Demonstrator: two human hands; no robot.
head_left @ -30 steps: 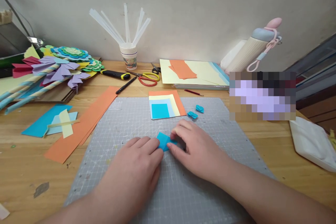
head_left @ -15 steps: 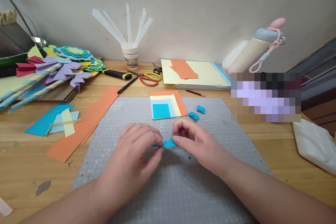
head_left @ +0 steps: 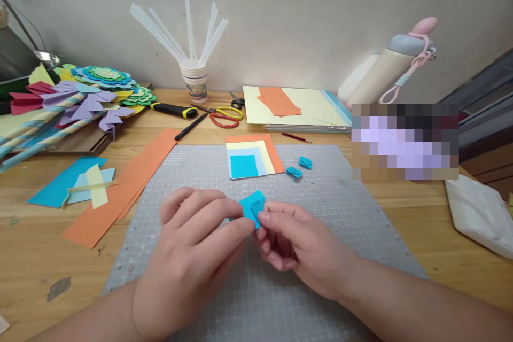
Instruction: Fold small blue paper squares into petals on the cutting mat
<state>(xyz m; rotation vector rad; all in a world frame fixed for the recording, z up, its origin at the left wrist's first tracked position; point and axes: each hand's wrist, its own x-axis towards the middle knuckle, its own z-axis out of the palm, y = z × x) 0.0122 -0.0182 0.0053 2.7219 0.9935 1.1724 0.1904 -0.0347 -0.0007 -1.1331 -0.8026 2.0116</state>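
A small folded piece of blue paper (head_left: pixel 253 206) is pinched between both hands just above the grey cutting mat (head_left: pixel 320 214). My left hand (head_left: pixel 196 254) grips its left side with thumb and fingertips. My right hand (head_left: pixel 298 248) holds its right edge, fingers curled. Behind the hands lies a stack of nested paper squares (head_left: pixel 251 158), orange, yellow, pale blue and blue. Two small folded blue pieces (head_left: pixel 300 166) rest on the mat to the right of that stack.
Orange paper strips (head_left: pixel 124 181) and blue and yellow scraps (head_left: pixel 72 186) lie at left. Paper flowers (head_left: pixel 80 99) sit far left. At the back are a cup of sticks (head_left: pixel 195 83), scissors (head_left: pixel 222 116), a utility knife (head_left: pixel 174 111), a pen (head_left: pixel 191 126), paper sheets (head_left: pixel 296 109), a bottle (head_left: pixel 385 72). White cloth (head_left: pixel 479 216) is at right.
The blue paper has come up off the mat and been turned, from lying flat under my fingers to being held upright between both hands. My right hand's fingers have curled under.
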